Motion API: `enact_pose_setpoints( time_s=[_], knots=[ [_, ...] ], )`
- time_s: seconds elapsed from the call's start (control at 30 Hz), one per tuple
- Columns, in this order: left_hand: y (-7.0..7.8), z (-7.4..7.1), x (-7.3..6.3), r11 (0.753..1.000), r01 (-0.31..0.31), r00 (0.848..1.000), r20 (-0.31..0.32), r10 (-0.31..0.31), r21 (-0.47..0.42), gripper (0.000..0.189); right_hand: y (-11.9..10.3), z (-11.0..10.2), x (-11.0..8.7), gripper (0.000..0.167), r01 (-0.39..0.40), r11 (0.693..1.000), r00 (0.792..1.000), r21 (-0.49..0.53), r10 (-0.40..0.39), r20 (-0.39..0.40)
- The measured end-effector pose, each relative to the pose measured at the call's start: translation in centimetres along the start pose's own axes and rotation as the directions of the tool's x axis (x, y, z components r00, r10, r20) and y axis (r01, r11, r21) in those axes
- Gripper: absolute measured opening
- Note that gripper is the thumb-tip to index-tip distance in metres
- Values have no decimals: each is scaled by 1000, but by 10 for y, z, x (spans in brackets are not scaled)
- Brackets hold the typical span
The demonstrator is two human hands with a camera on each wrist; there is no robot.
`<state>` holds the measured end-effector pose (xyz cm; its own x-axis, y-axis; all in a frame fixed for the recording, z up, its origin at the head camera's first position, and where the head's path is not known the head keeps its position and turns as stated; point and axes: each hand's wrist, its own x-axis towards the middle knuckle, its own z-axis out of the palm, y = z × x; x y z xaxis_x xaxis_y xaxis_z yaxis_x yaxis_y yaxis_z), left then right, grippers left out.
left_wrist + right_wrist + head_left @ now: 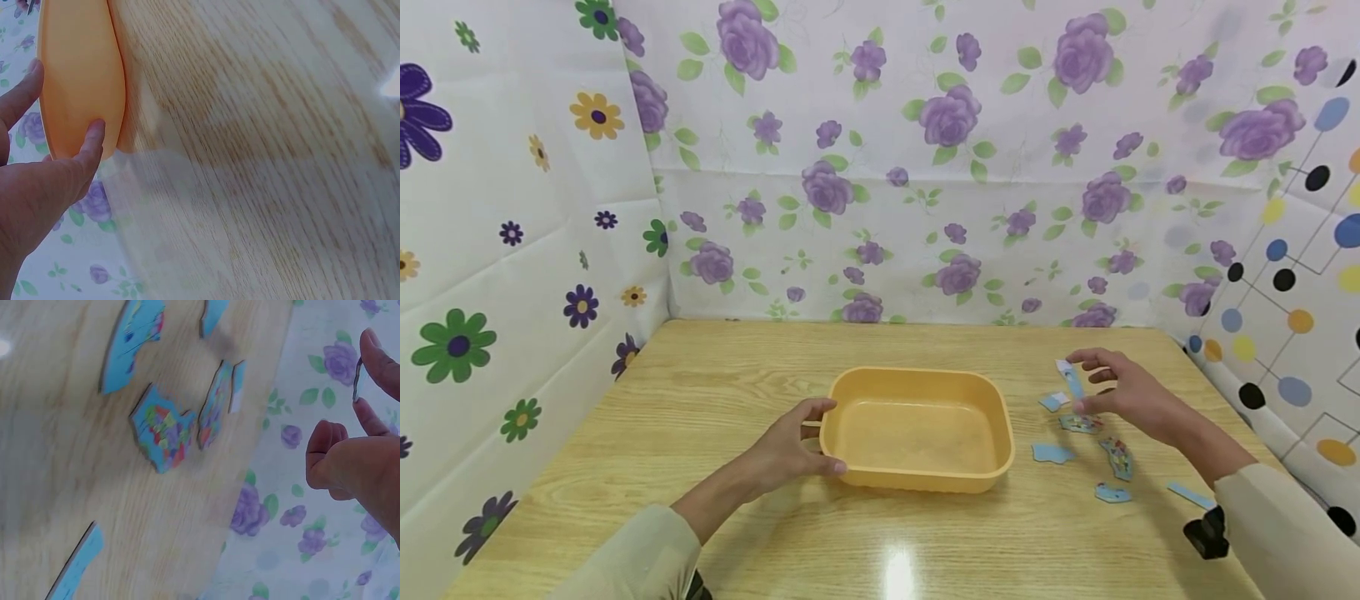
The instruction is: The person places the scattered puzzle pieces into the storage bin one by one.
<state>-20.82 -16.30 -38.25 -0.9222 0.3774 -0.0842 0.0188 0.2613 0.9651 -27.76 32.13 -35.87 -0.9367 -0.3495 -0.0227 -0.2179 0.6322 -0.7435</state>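
No lettering, label, brand, number or sign can be read in any of the three views. On the printed pieces (pixel 164 432), only small coloured patches can be made out; whether lettering is included among them cannot be told. No mark can be read on the tray (pixel 917 481) or on the patterned wall cloths (pixel 895 212).

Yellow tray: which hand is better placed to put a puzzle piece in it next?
Probably the right hand: it pinches a puzzle piece near the tray, while the left hand holds the tray's left end.
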Motion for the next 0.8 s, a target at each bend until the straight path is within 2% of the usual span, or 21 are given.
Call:
enact_pose_setpoints(
  time_s=[0.2, 0.5, 0.8],
  knots=[
    [0, 0, 0, 1000, -1, 1000, 0, 1, 4, 93, -11, 6, 11, 76, 11, 1000, 1000, 10, -11, 15],
    [0, 0, -1, 1000, -2, 1000, -3, 2, 12, 93, -40, 17, 27, 77, 38, 998, 998, 46, -40, 46],
    [0, 0, 0, 1000, 2, 1000, -9, -2, 4, 93, -54, 26, 38, 75, 52, 996, 996, 73, -57, 69]
  ],
)
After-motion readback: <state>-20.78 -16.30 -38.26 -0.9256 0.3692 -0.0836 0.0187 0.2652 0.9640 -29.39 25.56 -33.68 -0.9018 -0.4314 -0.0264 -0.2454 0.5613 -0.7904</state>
